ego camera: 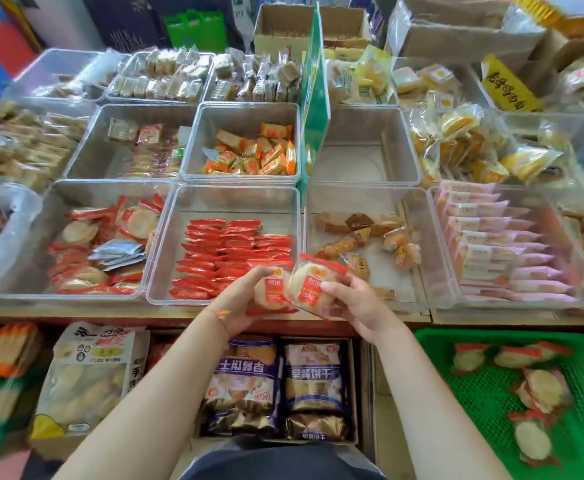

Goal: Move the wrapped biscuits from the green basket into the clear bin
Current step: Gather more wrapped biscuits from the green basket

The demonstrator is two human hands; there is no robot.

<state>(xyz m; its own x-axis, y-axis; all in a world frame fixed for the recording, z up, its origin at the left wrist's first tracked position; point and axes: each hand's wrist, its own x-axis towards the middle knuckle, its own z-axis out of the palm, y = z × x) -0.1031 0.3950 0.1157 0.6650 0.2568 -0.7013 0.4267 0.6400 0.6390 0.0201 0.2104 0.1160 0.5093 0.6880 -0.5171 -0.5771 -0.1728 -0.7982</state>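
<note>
My left hand [238,299] grips a round wrapped biscuit [270,289] with red ends and a red label. Beside it, my right hand [356,303] holds a second biscuit [313,282] of the same kind, and the two packets touch. Both hang over the front edge of the clear bin [166,233] stacked with red packets. The green basket [491,382] sits at the lower right with several more wrapped biscuits [547,386] lying in it. At the front left, another clear bin [37,237] holds similar round biscuits.
Rows of clear bins with other snacks fill the counter. An almost bare bin [418,233] with a few brown packets is to the right, and pink packets [502,237] lie further right. Bagged snacks [280,382] stand below the counter. A green divider sign [313,98] stands upright.
</note>
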